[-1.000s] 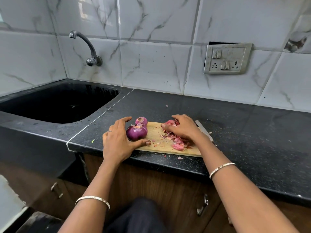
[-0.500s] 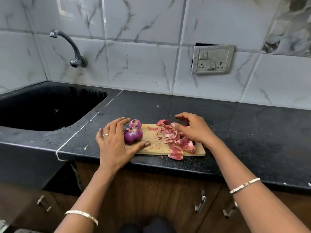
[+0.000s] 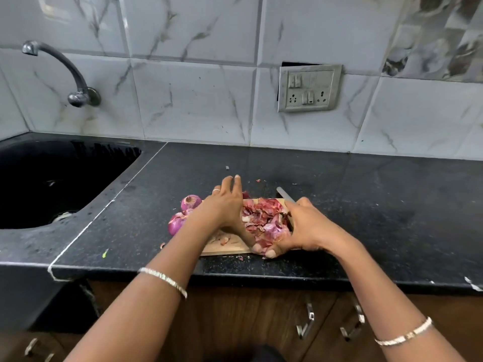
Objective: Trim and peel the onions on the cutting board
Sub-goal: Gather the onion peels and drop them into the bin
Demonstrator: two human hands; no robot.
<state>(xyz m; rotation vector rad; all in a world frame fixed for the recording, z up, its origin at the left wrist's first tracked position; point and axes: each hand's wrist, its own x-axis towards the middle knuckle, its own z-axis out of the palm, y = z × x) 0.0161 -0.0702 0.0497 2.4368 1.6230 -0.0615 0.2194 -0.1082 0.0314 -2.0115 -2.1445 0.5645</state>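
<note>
Left hand (image 3: 226,205): fingers straight, together, walling the peels (image 3: 262,220).
Right hand (image 3: 300,227): fingers cupped, scooping peels, probably clearing the board (image 3: 230,247).
Onions (image 3: 183,211): behind left wrist.

Soft, even daylight fills the scene, no harsh shadows anywhere. The glossy wall tiles (image 3: 193,100) throw back a pale window glare at the far left, up top. The black countertop (image 3: 366,205) shows a dull sheen and faint reflections of the wall. The sink (image 3: 52,184) sinks into near-black, detail lost. Straight lines bow at the edges, wide-angle stretch. Forearms nearest the camera look slightly soft.
</note>
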